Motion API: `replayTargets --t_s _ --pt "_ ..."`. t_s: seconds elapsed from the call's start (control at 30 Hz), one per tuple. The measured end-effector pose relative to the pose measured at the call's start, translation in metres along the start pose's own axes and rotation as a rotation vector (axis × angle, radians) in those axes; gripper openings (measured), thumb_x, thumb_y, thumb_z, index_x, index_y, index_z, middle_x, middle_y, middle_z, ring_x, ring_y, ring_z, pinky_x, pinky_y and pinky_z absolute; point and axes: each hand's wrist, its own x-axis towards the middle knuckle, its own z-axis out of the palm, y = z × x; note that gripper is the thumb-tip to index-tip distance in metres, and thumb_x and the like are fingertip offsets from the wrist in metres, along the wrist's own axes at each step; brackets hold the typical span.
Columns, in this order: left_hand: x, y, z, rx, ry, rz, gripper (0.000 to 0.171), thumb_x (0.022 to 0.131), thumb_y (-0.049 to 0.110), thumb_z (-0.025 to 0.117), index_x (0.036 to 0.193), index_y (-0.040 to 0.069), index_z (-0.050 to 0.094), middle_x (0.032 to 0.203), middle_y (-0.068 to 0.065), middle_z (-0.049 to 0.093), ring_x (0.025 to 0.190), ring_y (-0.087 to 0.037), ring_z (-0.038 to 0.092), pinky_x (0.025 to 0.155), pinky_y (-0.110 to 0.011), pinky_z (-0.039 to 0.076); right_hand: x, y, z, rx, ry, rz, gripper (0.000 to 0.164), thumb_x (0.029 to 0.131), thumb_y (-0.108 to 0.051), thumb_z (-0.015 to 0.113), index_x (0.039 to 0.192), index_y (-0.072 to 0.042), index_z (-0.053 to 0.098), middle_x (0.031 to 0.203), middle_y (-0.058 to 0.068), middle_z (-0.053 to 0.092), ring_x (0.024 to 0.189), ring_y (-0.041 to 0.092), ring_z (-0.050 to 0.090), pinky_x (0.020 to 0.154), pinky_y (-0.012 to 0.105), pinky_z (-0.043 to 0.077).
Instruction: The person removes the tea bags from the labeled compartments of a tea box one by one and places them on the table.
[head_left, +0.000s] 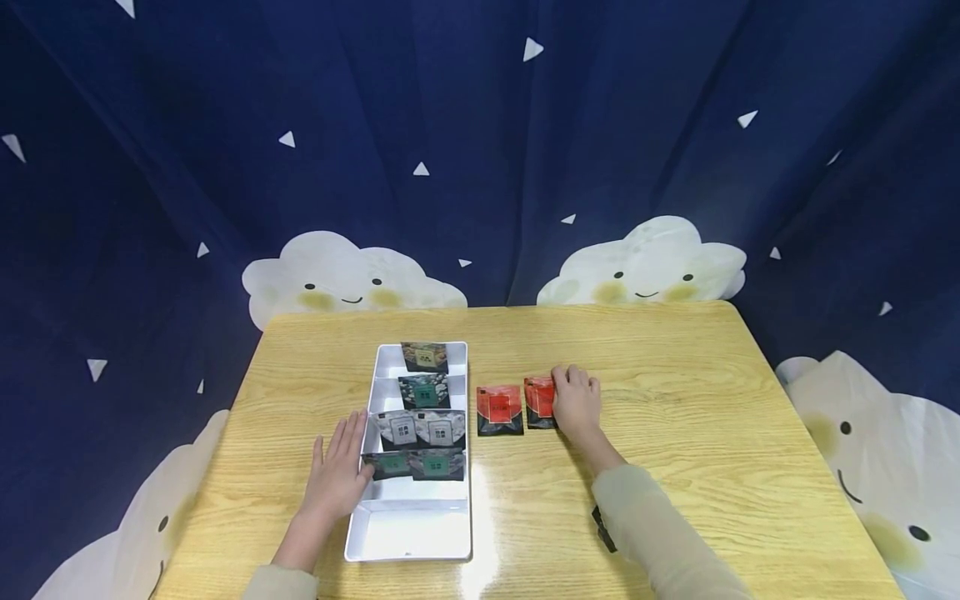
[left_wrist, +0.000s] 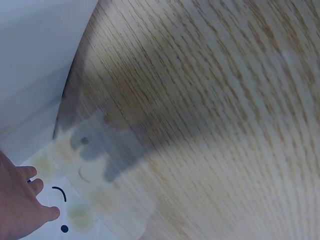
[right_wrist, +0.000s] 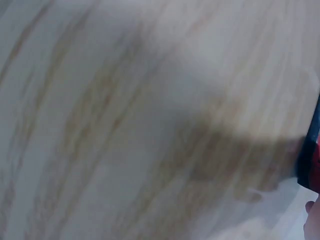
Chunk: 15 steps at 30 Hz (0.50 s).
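I count six dark packets (head_left: 441,431) inside the white tray (head_left: 408,533); two red packets (head_left: 499,410) remain outside, on the table (head_left: 675,400). My right hand (head_left: 577,406) touches one, though whether it's pinched I cannot tell; my left hand (head_left: 337,479), fingers straight, lies along the tray's side.

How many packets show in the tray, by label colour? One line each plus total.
Gold-label packet: 1
Green-label packets: 3
Grey-label packets: 2
Total showing in the white tray: 6
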Motion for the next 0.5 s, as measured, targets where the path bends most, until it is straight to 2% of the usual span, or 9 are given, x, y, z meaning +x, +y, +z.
replayTargets --t_s 0.3,0.5 --pt "0.000 0.000 0.000 -0.017 -0.011 -0.002 0.074 0.086 0.022 0.049 0.147 0.007 0.010 0.151 -0.017 0.015 0.137 -0.037 0.013 0.107 -0.060 0.003 -0.004 -0.001 0.011 -0.053 -0.011 0.006 0.031 0.082 -0.009 0.054 0.112 -0.015 0.047 0.098 0.012 0.044 0.089 0.030 0.044 0.085 0.046 0.034" --pt "-0.001 0.000 -0.001 -0.019 0.004 0.001 0.074 0.085 0.022 0.050 0.147 0.006 0.012 0.150 -0.019 0.017 0.136 -0.039 0.014 0.107 -0.061 0.004 -0.005 -0.001 0.015 -0.065 -0.031 0.001 0.030 0.083 -0.007 0.053 0.112 -0.015 0.046 0.093 0.010 0.040 0.086 0.028 0.041 0.082 0.045 0.033"
